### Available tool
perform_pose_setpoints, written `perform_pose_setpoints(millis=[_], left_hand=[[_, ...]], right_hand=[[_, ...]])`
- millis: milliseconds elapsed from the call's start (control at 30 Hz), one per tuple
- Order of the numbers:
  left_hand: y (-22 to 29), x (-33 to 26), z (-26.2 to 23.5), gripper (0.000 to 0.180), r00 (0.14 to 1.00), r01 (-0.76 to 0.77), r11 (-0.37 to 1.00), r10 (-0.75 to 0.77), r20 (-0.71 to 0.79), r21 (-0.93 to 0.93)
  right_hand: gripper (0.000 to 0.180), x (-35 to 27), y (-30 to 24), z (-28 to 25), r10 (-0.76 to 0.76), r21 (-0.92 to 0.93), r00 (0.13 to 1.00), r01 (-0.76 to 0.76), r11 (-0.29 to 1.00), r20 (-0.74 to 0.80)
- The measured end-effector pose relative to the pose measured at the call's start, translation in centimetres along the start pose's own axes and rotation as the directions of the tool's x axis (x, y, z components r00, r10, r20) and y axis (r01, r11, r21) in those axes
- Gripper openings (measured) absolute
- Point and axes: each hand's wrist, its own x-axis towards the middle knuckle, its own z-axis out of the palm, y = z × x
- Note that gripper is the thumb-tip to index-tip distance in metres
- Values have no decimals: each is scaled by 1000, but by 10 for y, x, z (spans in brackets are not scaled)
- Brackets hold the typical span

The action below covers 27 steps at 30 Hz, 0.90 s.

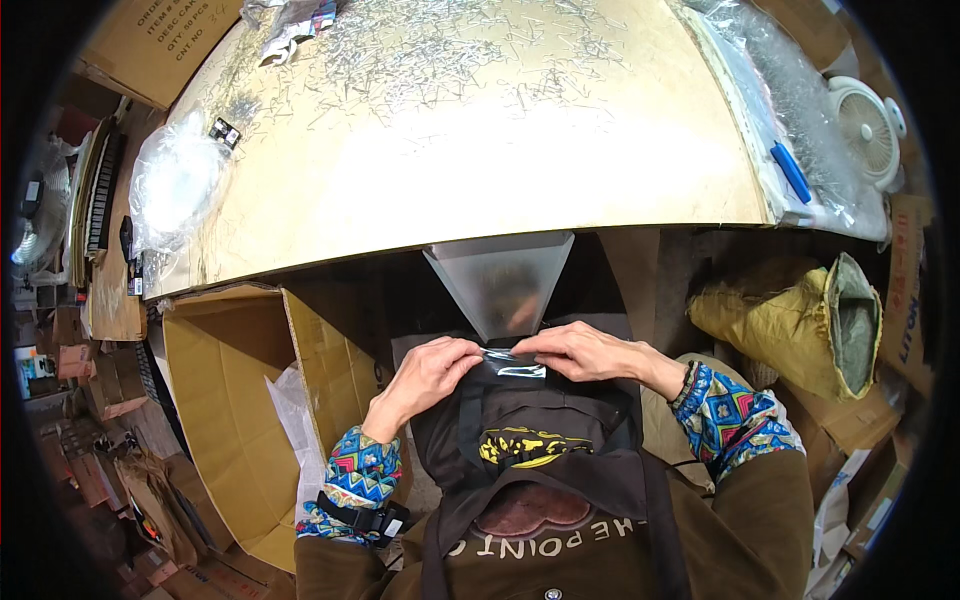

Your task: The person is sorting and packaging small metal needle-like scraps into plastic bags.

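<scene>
Between both hands, above my lap, is a small clear plastic bag (515, 371) with shiny highlights. My left hand (424, 379) pinches its left edge between thumb and fingertips. Opposite it, my right hand (588, 352) has its fingers closed on the upper right part of the bag. Just beyond the bag is the narrow lower end of a greyish, funnel-shaped chute (500, 280) at the table's front edge. Whether the bag touches the chute, or has anything inside, I cannot tell.
Many small thin metal pieces (420, 75) lie scattered over the pale table (500, 185). An open cardboard box (235, 400) stands at left, below a clear plastic bundle (175, 185). To the right are a yellow sack (765, 315), a white fan (865, 132) and a blue-handled tool (790, 172).
</scene>
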Motion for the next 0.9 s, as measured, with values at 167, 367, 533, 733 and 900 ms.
perform_pose_setpoints(millis=[167, 367, 533, 733, 900], left_hand=[[1, 2, 3, 10, 998, -49, 998, 51, -22, 50], [3, 1, 3, 12, 998, -55, 993, 57, -15, 103], [0, 1, 7, 12, 997, -70, 990, 72, -11, 123], [4, 2, 5, 12, 995, -92, 987, 98, -36, 129], [3, 1, 7, 11, 992, -119, 977, 123, -13, 178]], right_hand=[[40, 1, 17, -2, -75, -225, 986, 108, 969, 147], [36, -1, 8, 3, -68, -146, 998, 70, 987, 20], [39, 0, 24, 4, -109, -236, 989, 129, 963, 95], [35, 0, 7, -1, -66, -193, 997, 75, 978, 50], [27, -1, 23, 6, -100, -297, 993, 115, 948, 66]])
